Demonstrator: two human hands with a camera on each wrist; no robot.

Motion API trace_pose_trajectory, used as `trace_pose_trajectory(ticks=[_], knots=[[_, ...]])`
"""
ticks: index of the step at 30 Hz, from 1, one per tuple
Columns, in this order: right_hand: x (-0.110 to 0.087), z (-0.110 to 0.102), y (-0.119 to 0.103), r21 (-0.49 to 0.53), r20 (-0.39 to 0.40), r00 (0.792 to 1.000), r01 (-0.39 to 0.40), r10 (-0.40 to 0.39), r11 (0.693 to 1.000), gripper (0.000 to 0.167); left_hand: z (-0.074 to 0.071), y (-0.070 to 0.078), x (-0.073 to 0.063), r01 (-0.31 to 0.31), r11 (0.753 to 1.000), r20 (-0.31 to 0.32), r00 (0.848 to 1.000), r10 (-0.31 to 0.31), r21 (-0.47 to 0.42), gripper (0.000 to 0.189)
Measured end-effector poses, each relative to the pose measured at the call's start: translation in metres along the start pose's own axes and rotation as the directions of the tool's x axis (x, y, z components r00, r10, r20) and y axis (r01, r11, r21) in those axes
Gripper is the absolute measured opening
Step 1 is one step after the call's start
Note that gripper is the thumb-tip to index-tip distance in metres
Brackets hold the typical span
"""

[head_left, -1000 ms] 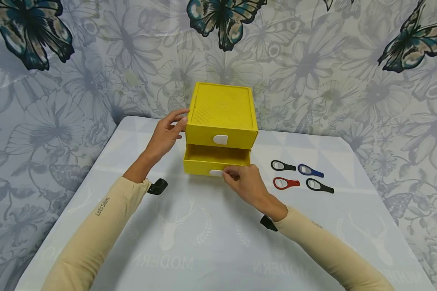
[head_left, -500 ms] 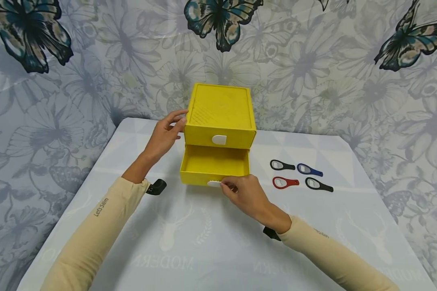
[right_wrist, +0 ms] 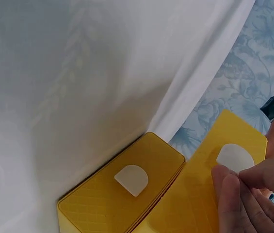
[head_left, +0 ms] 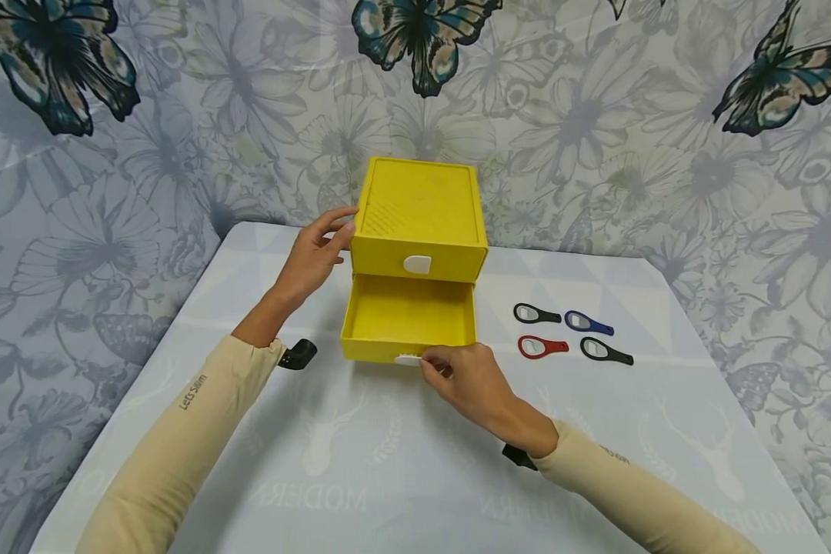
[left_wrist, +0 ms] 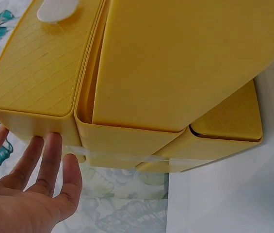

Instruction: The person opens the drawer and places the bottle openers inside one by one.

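Clearly, the yellow drawer unit [head_left: 422, 201] stood in the middle of the head view, its middle drawer [head_left: 374, 351] pulled well out so that the yellow floor and walls inside showed. Just below the centre of the frame, the right hand [head_left: 472, 387] pinched that drawer's white handle [head_left: 408, 359], partly covering it. The left hand [head_left: 312, 258], left of centre, was unclenched, its spread fingertips touching the unit's left side. The top drawer [head_left: 384, 258] was pushed in, so its contents could not be seen; the bottom drawer [right_wrist: 98, 206], also pushed in, was hidden in the head view beneath the pulled-out one, but showed low in the right wrist view. The left wrist view cropped the pulled-out drawer at the upper right, and a translucent strip [left_wrist: 132, 157] crossed the unit's side there. Right of centre in the head view lay four loop-headed tools: a red tool [head_left: 554, 347], a blue tool [head_left: 599, 326] and two black tools [head_left: 618, 356]; the pale patches inside their loops were too small to make out. Lettering like "Let's Slim" ran along the left sleeve [head_left: 180, 438] at the lower left, while print on the right sleeve [head_left: 630, 485] was too slight to read surely. Faint "MODERN" lettering marked the lower part of the tablecloth [head_left: 360, 531].
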State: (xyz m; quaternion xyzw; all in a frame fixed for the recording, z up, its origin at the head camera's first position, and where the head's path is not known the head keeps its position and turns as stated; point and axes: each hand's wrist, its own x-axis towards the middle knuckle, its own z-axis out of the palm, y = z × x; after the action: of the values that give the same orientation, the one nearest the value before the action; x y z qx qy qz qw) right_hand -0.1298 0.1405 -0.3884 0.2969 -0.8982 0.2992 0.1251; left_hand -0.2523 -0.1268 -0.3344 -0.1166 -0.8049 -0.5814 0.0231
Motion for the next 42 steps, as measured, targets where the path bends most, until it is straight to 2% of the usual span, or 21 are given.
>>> trace_pose_trajectory(ticks=[8, 15, 23, 26, 33, 42], knots=[[-0.006, -0.002, 0.001, 0.044, -0.003, 1.0, 0.002, -0.001, 0.999, 0.006, 0.0, -0.001, 0.001, 0.008, 1.0, -0.001, 1.0, -0.008, 0.018, 0.048], [-0.014, -0.008, 0.007, 0.121, 0.023, 0.999, -0.029, 0.026, 0.992, 0.006, 0.0, 0.0, 0.004, 0.003, 1.0, 0.0, 1.0, -0.003, 0.013, 0.047], [-0.025, -0.009, 0.017, 0.131, 0.018, 1.0, 0.002, -0.004, 0.991, 0.006, -0.002, 0.001, 0.004, 0.02, 0.999, -0.012, 1.0, -0.02, 0.027, 0.048], [-0.03, -0.009, 0.021, 0.136, 0.04, 0.999, -0.009, 0.003, 0.991, 0.006, -0.002, 0.002, 0.004, 0.022, 1.0, -0.006, 1.0, -0.022, 0.021, 0.048], [-0.041, -0.015, 0.036, 0.142, 0.082, 0.997, 0.002, -0.014, 0.99, 0.006, -0.002, 0.001, 0.004, 0.034, 0.999, -0.001, 0.999, -0.034, 0.021, 0.048], [-0.05, -0.033, 0.067, 0.126, 0.135, 0.991, -0.036, 0.019, 0.991, 0.014, -0.001, 0.0, 0.005, 0.02, 0.999, -0.002, 1.0, -0.02, 0.029, 0.047]])
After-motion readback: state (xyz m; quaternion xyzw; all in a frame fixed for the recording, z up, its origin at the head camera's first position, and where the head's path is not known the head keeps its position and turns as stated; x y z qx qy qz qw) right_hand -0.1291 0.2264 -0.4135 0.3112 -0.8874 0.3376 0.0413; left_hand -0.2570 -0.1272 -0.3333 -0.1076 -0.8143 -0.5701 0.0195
